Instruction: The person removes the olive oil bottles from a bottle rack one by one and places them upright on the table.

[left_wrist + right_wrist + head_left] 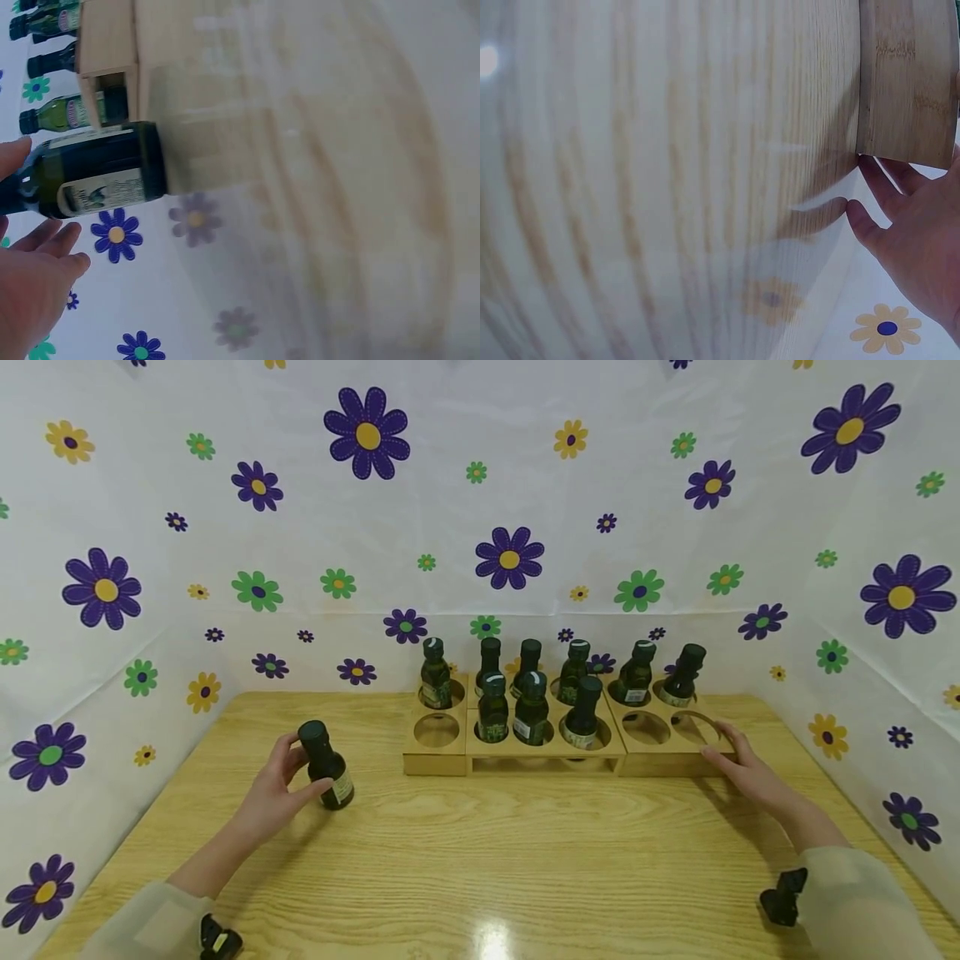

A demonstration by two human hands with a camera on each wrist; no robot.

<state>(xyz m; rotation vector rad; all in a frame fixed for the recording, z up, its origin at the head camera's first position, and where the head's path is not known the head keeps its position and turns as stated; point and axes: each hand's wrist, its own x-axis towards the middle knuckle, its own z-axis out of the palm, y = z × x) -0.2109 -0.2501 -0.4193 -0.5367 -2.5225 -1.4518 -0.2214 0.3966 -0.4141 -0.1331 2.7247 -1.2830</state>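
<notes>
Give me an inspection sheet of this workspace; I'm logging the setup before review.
Surface: wooden table, bare grain, one light glare.
Job's things: dark bottle standing apart on the left; wooden rack holding nine bottles, three holes empty.
Clutter: nothing seen.
Hands: left hand grips the dark bottle; right hand rests flat on the rack's right end.
Cables: nothing seen; a small black device sits at each wrist.
Surroundings: white flowered sheet behind and on both sides.

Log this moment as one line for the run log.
left hand: holds dark bottle on table | right hand: rests on wooden rack, right end | rack: three holes empty
</notes>
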